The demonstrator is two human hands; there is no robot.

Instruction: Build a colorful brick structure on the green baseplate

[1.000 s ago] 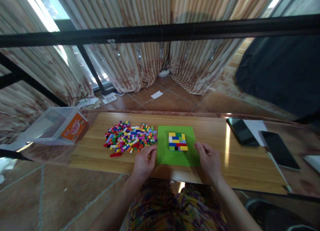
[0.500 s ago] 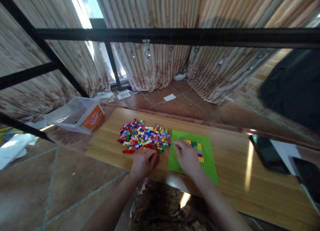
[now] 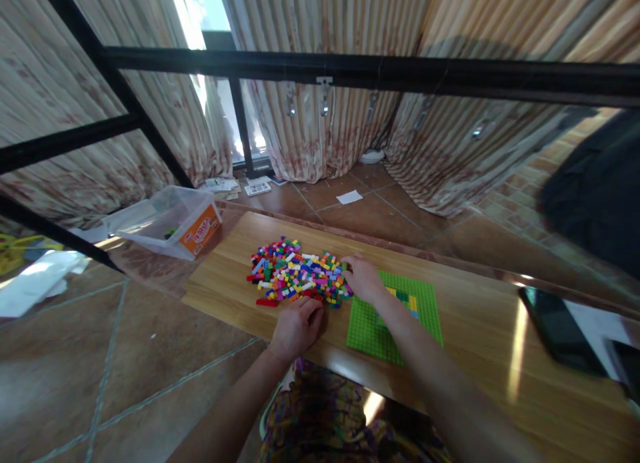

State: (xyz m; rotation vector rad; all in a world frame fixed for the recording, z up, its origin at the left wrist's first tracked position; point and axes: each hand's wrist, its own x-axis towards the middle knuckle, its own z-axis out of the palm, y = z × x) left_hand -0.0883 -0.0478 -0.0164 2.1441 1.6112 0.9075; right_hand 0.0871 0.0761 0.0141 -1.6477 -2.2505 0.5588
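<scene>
A loose pile of small multicoloured toy bricks [image 3: 295,273] lies on the wooden table. My left hand [image 3: 299,324] rests at the pile's near edge, its fingers curled closed beside some red bricks. Whether anything is inside it is hidden. At the pile's right edge is my right hand [image 3: 364,277], thumb and fingertips drawn together among the bricks; what they grip is too small to make out. The green baseplate [image 3: 367,339] lies under my right forearm. On it, partly covered by the arm, is a built shape of yellow, green and blue bricks [image 3: 413,304].
A clear plastic tub [image 3: 160,239] with an orange label stands left of the wooden table [image 3: 470,316]. A dark phone [image 3: 560,333] and white paper [image 3: 597,329] lie at the table's right. A black metal rail [image 3: 350,75] crosses in front of the curtains.
My right hand has moved from over the baseplate leftward and away from me to the brick pile's right edge. My left hand stays by the pile. The whole view has shifted slightly.
</scene>
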